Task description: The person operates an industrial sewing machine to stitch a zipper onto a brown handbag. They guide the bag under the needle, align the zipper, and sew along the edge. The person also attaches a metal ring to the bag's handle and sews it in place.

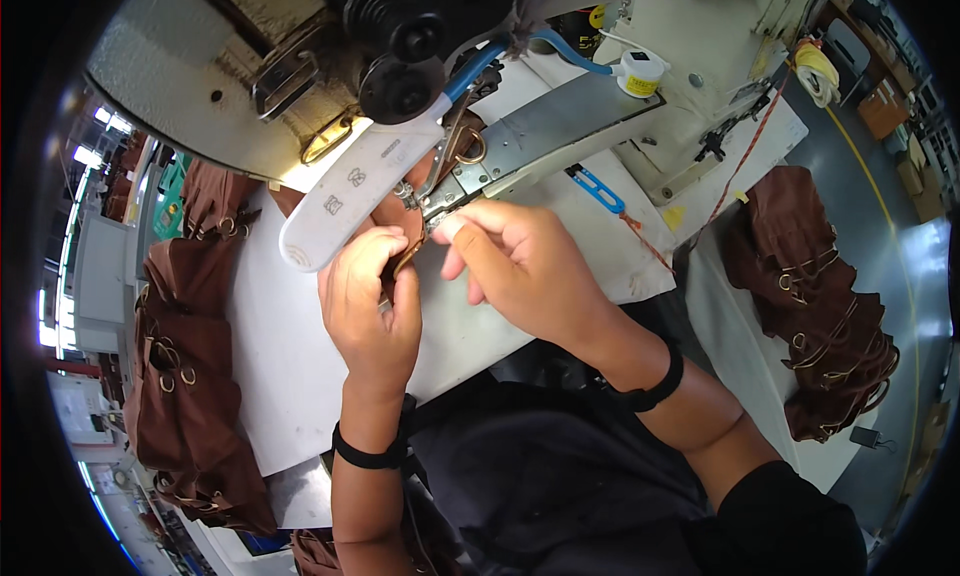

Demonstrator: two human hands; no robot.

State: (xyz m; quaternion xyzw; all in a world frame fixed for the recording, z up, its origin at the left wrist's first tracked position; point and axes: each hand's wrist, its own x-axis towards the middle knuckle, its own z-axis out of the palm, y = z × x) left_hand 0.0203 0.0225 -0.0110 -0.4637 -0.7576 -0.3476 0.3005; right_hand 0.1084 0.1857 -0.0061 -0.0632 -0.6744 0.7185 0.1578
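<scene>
A brown leather piece point(398, 214) lies under the needle area of an industrial sewing machine point(560, 126). With thumb and fingers, my left hand point(368, 301) pinches the near edge of this piece, where a lighter rim shows. My right hand point(525, 261) is just right of it, beside the presser foot point(425, 204). Its thumb and index finger are closed together at the machine bed, and whatever lies between them is too small to make out. A white curved guard point(340, 191) juts out above the leather and hides part of it.
Brown leather bags point(185, 366) with metal rings are piled along the left table edge. Another stack of brown bags point(805, 306) lies at the right. A blue thread snip point(597, 188) on an orange cord rests on the white tabletop point(290, 376).
</scene>
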